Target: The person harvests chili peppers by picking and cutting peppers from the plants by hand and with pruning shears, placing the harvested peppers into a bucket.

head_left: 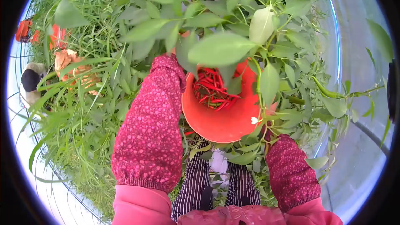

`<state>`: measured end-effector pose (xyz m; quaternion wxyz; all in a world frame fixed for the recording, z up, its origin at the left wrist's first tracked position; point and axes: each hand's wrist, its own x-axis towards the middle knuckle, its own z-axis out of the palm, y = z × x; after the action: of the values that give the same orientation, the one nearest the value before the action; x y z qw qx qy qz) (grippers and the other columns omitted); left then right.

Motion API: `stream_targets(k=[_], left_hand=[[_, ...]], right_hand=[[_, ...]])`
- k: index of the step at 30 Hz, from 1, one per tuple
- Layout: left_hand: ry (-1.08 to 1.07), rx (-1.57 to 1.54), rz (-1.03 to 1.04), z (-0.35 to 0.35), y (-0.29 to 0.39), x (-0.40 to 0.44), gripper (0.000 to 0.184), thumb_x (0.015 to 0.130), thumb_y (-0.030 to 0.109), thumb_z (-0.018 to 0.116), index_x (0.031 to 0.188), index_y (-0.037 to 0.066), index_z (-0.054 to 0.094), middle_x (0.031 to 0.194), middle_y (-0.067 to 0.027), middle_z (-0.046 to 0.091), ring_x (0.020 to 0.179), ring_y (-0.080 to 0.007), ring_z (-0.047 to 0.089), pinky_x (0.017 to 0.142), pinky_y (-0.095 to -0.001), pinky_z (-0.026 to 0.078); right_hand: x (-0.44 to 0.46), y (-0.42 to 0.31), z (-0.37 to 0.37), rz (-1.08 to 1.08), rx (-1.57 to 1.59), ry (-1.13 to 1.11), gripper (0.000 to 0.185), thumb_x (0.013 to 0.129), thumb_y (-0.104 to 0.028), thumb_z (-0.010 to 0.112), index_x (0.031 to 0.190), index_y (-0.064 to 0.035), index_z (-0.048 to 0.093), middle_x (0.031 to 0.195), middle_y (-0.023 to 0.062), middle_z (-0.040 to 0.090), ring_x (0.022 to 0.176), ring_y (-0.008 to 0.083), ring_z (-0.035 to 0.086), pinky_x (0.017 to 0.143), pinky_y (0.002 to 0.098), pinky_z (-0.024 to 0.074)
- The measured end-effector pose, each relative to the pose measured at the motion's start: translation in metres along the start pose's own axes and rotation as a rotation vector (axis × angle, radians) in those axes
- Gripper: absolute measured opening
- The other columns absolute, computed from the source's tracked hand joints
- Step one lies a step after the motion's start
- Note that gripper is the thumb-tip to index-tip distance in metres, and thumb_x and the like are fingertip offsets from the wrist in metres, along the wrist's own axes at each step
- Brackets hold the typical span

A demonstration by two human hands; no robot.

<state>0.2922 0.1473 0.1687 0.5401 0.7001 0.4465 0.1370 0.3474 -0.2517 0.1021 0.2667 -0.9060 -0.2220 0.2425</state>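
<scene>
A red-orange bucket (pixel 221 123) is in front of my legs, tilted so that its inside faces me. Many red chili peppers (pixel 210 86) lie in it. My left hand (pixel 173 50) is past the bucket's upper left rim, among the pepper plant's leaves (pixel 223 49); foliage covers its fingers. My right hand (pixel 271 109) is close to the bucket's right rim, mostly behind leaves and a small white flower (pixel 254 120). Whether it grips the rim, I cannot tell. Both forearms wear dark pink patterned sleeve covers (pixel 150 129).
A green chili pepper (pixel 327 89) hangs from a stem at right, before clear plastic sheeting (pixel 358 58). Tall grass (pixel 91 112) fills the left side. Red containers (pixel 57 37), a crumpled orange-brown bag (pixel 77 68) and a black-and-white object (pixel 32 81) lie at far left.
</scene>
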Motion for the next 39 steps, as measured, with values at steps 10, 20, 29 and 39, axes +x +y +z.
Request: stream_targets(k=[10, 20, 29, 39], left_hand=[[-0.034, -0.268, -0.071, -0.008, 0.011, -0.049, 0.028, 0.09, 0.02, 0.052, 0.111, 0.002, 0.058, 0.101, -0.0045, 0.062, 0.086, -0.0145, 0.058, 0.079, -0.0281, 0.046], [-0.231, -0.521, -0.138, -0.057, 0.031, -0.055, 0.031, 0.09, 0.023, 0.052, 0.115, 0.003, 0.055, 0.106, -0.0042, 0.061, 0.088, -0.0152, 0.059, 0.08, -0.0287, 0.047], [-0.388, -0.554, -0.348, -0.078, 0.042, -0.058, 0.042, 0.089, 0.035, 0.057, 0.118, 0.005, 0.052, 0.107, -0.0078, 0.06, 0.092, -0.0213, 0.06, 0.082, -0.0356, 0.05], [-0.5, -0.671, -0.373, -0.074, 0.032, -0.045, 0.039, 0.095, 0.028, 0.046, 0.128, 0.007, 0.045, 0.126, -0.0094, 0.053, 0.111, -0.0224, 0.054, 0.095, -0.0387, 0.044]], right_hand=[[0.009, 0.001, -0.007, 0.024, -0.005, 0.003, 0.061, 0.076, -0.009, 0.066, 0.129, -0.0005, 0.036, 0.114, 0.0139, 0.057, 0.102, 0.0282, 0.057, 0.087, 0.0342, 0.0454], [0.006, 0.003, -0.015, 0.041, -0.01, -0.001, 0.059, 0.076, -0.01, 0.066, 0.127, -0.0009, 0.038, 0.112, 0.0138, 0.057, 0.101, 0.0285, 0.057, 0.086, 0.0345, 0.0457], [0.021, 0.002, -0.008, 0.033, 0.0, 0.006, 0.057, 0.076, -0.011, 0.066, 0.126, -0.0013, 0.039, 0.111, 0.0138, 0.058, 0.1, 0.0287, 0.058, 0.086, 0.0347, 0.0459], [0.023, 0.022, -0.018, 0.013, -0.02, 0.016, 0.056, 0.076, -0.012, 0.066, 0.125, -0.0017, 0.041, 0.11, 0.0137, 0.058, 0.1, 0.029, 0.058, 0.085, 0.035, 0.0462]])
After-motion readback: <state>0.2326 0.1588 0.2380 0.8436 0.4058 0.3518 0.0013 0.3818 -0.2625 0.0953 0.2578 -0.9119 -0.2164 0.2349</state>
